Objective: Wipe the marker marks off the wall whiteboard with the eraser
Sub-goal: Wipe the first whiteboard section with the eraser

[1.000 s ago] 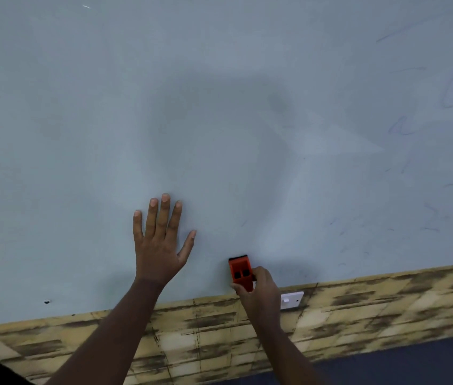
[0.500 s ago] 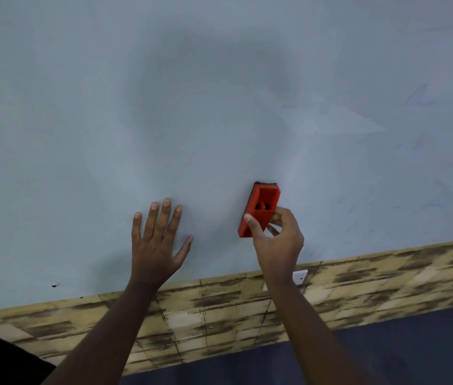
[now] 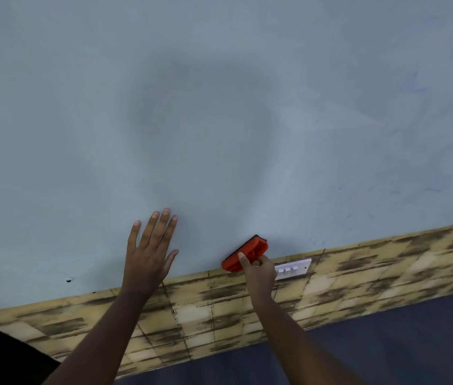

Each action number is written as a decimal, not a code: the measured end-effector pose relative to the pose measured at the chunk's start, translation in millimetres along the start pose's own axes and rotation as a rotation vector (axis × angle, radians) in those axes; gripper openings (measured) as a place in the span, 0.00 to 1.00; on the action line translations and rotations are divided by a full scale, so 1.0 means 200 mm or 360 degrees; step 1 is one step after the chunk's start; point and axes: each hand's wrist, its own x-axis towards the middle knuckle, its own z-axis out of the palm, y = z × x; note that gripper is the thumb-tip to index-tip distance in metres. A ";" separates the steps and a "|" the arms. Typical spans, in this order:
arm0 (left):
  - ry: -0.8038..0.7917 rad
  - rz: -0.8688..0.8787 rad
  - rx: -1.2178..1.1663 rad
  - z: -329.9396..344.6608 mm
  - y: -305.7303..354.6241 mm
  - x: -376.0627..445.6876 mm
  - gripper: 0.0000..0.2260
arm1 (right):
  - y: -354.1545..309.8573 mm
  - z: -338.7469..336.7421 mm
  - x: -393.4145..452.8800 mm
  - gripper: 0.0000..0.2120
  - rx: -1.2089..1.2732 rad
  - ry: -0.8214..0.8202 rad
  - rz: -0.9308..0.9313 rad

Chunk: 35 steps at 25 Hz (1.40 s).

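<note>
The whiteboard (image 3: pixel 219 107) is big and pale grey-blue, and it fills most of the wall. The left hand (image 3: pixel 149 254) lies flat on the whiteboard near its bottom edge, with the fingers straight and spread a little, holding nothing. Just to the right of that hand, the right hand (image 3: pixel 258 269) grips the eraser (image 3: pixel 244 258). The thumb and fingers are curled round it. The eraser is red with a thin dark pad on its far side, and it is tilted, with its right end higher than its left. It sits on the whiteboard right at the bottom edge. I cannot tell how hard it presses. To the right of the eraser, low on the whiteboard, there are faint thin marks (image 3: pixel 358 212), small and hard to see. More faint blue marks show far up in the top right corner. A soft dark shadow lies on the whiteboard above the two hands. Under the whiteboard runs a strip of yellow and brown wall (image 3: pixel 206 309) that looks like blocks. On that strip, just right of the right hand, is a white switch plate (image 3: pixel 293 269). Below the strip the floor (image 3: pixel 400 343) is dark blue. A small screw (image 3: pixel 68 279) sits in the whiteboard to the left of the left hand.
</note>
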 end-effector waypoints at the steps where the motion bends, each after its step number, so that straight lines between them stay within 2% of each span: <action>1: -0.0001 0.0007 -0.0012 -0.01 0.00 0.00 0.37 | -0.03 0.03 -0.03 0.12 0.0091 0.0004 0.0031; 4: 0.0022 -0.0012 -0.0065 -0.03 0.01 0.01 0.35 | -0.22 0.18 -0.17 0.08 0.0378 -0.0106 0.0095; 7: 0.0098 -0.0047 -0.0085 -0.06 0.03 0.03 0.31 | -0.34 0.29 -0.28 0.10 0.0406 -0.0192 -0.0003; 11: 0.0184 -0.0122 -0.0167 -0.07 0.09 0.08 0.27 | -0.36 0.21 -0.24 0.06 0.0475 -0.0027 0.0058; 14: 0.0164 -0.0080 -0.0167 -0.06 0.19 0.14 0.27 | -0.31 0.08 -0.08 0.05 0.0532 0.0175 0.0170; 18: 0.0127 -0.0053 -0.0164 -0.04 0.34 0.24 0.27 | -0.17 -0.07 0.15 0.07 0.0550 0.0312 0.0489; 21: 0.0126 -0.0044 -0.0150 -0.04 0.39 0.30 0.28 | -0.05 -0.19 0.33 0.17 0.0710 0.0347 0.0896; 23: 0.0131 -0.0019 -0.0112 -0.04 0.43 0.34 0.28 | -0.01 -0.27 0.41 0.18 0.0872 0.0336 0.1012; 25: 0.0149 -0.0007 -0.0081 -0.05 0.46 0.39 0.28 | 0.03 -0.30 0.46 0.19 0.0951 0.0380 0.1024; 28: 0.0191 -0.0043 -0.0090 -0.04 0.51 0.42 0.27 | 0.04 -0.31 0.48 0.20 0.0838 0.0509 0.1010; 31: 0.0243 -0.0052 -0.0075 -0.02 0.56 0.44 0.27 | -0.07 -0.31 0.47 0.14 0.0778 0.0576 0.0828; 33: 0.0283 -0.0024 -0.0075 -0.01 0.59 0.48 0.27 | -0.21 -0.29 0.43 0.08 0.0904 0.0569 0.0730; 35: 0.0329 -0.0016 -0.0093 0.00 0.63 0.53 0.26 | -0.39 -0.26 0.35 0.16 0.1108 0.0507 0.0605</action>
